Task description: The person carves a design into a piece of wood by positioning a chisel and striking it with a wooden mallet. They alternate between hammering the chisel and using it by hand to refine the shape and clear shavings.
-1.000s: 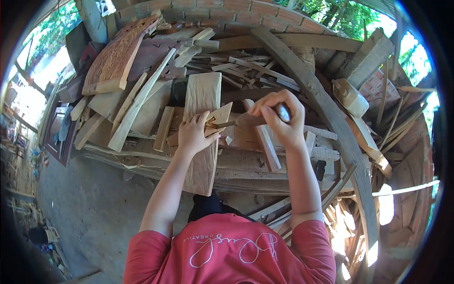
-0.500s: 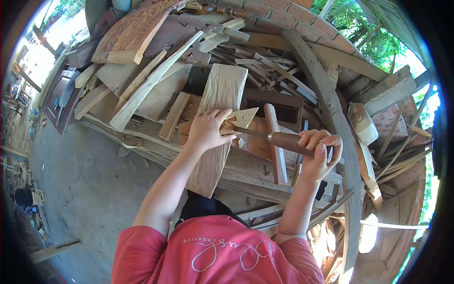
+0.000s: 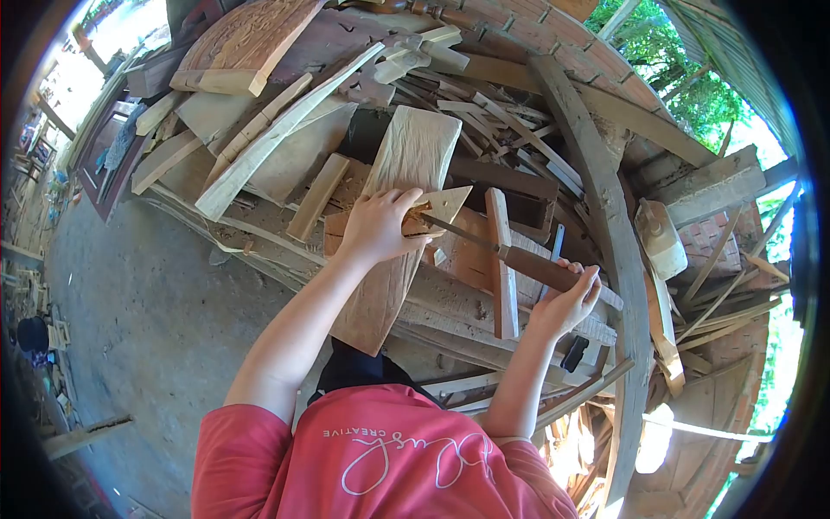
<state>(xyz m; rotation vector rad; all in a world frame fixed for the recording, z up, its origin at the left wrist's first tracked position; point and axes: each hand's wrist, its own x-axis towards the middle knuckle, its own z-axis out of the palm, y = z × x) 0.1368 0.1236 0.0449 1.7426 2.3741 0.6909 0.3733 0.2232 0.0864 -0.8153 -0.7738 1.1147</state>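
My left hand (image 3: 378, 228) grips a small pointed wooden piece (image 3: 448, 204) and holds it down on a thick pale board (image 3: 413, 151). Wrapped round the wooden handle of a chisel (image 3: 538, 266) is my right hand (image 3: 567, 302), lower and to the right. The chisel's metal shank points up and left, and its tip meets the carved hollow of the small piece beside my left fingers. The underside of the small piece is hidden.
A wooden workbench (image 3: 450, 303) bears an upright-lying batten (image 3: 501, 259), a short block (image 3: 318, 197) and a long pale strip (image 3: 285, 130). A carved panel (image 3: 251, 43) lies at the upper left. A curved beam (image 3: 596, 182) and a plastic jug (image 3: 660, 240) stand right.
My right hand has moved down and slightly left, tilting the chisel more steeply, and its fingers have shifted on the handle. My left hand keeps its hold. The whole view has shifted slightly.
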